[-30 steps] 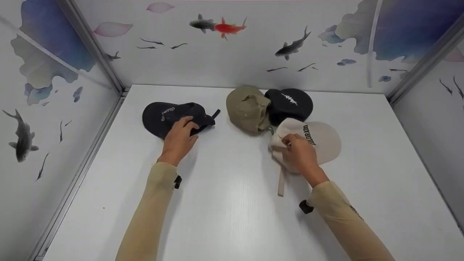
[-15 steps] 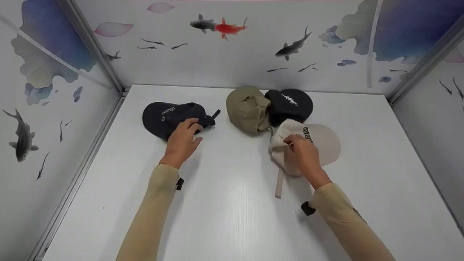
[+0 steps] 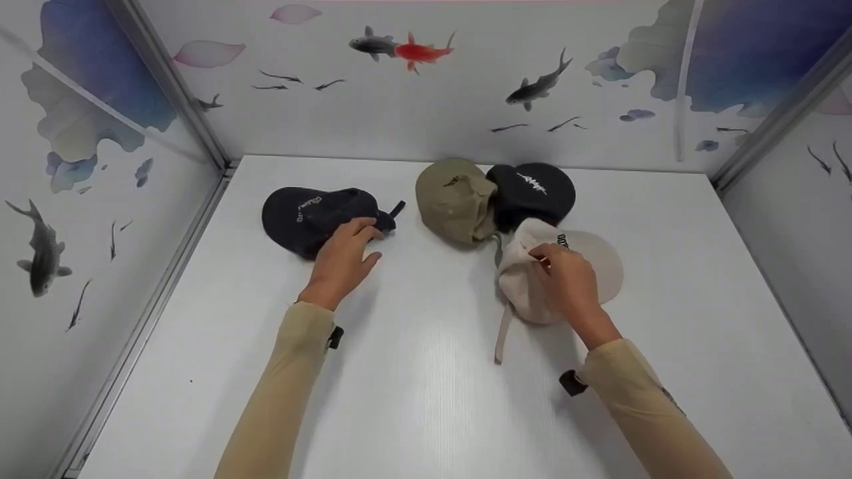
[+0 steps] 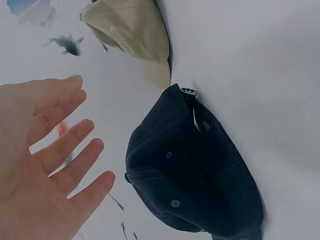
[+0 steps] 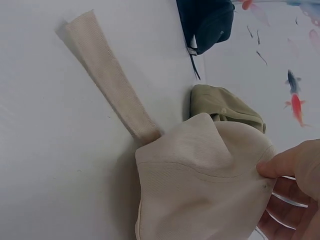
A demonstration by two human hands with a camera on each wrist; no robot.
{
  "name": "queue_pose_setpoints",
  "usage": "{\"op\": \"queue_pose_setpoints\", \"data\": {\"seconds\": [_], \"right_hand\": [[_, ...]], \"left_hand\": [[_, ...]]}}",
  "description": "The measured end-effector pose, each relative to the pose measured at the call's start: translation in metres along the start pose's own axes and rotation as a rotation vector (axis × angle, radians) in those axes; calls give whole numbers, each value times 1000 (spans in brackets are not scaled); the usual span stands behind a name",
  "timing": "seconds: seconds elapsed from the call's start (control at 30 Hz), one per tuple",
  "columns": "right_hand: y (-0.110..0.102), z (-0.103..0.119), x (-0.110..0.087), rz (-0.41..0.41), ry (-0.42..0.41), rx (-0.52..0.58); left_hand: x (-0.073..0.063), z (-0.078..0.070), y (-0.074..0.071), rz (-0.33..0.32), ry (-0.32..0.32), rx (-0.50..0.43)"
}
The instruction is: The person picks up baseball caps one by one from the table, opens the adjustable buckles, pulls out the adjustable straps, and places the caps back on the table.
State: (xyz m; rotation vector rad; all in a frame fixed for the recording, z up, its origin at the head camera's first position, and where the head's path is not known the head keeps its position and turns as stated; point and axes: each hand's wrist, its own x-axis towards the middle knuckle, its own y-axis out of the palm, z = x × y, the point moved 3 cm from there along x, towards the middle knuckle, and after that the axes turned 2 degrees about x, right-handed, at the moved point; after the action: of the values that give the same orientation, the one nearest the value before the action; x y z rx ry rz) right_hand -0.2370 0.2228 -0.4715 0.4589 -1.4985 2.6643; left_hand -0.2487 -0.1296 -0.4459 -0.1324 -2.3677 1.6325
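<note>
My right hand [image 3: 569,279] pinches the crown of a cream baseball cap [image 3: 602,263] between thumb and fingers. In the right wrist view that cap [image 5: 200,185] has its fabric bunched at the thumb, and its long strap [image 5: 112,75] trails over the table. The dark lettering on its front is partly covered by the hand. To the left, my left hand [image 3: 339,263] hovers by a navy baseball cap [image 3: 313,216], fingers relaxed and spread. The left wrist view has a gap between that hand [image 4: 55,145] and the navy cap [image 4: 185,170].
An olive cap [image 3: 449,199] and a black cap [image 3: 539,189] with white lettering sit side by side at the table's back, the cream cap against them. White panels printed with fish enclose the white table [image 3: 426,386] at the back and sides.
My right hand has shifted slightly right, turning the cream cap; its strap has swung left. My left hand has slid right and drawn back off the navy cap, which has stayed put.
</note>
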Motion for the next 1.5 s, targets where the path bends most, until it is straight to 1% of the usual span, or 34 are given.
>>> {"op": "queue_pose_setpoints", "data": {"seconds": [0.23,0.4,0.6,0.8,0.97,1.17,1.33,1.43,1.5], "right_hand": [[-12,5,-2,-63,-37,38],[-21,9,-3,-93,-52,88],[-30,14,-5,-91,-38,136],[-39,23,-8,-87,-31,214],[-44,31,-9,-72,-28,258],[-48,41,-10,-41,-28,301],[-50,46,-12,-24,-21,316],[-51,49,-13,-17,-24,324],[-52,51,-14,-16,-29,335]], "left_hand": [[-2,-7,3,-12,45,-27],[-3,-13,6,8,69,-18],[-3,-21,8,31,91,-11],[-3,-29,8,24,129,-1],[-3,-38,7,5,177,-18],[-8,-50,5,8,247,-23],[-12,-62,5,13,321,-33],[-15,-70,4,1,373,-34],[-17,-75,4,-2,397,-33]]}}
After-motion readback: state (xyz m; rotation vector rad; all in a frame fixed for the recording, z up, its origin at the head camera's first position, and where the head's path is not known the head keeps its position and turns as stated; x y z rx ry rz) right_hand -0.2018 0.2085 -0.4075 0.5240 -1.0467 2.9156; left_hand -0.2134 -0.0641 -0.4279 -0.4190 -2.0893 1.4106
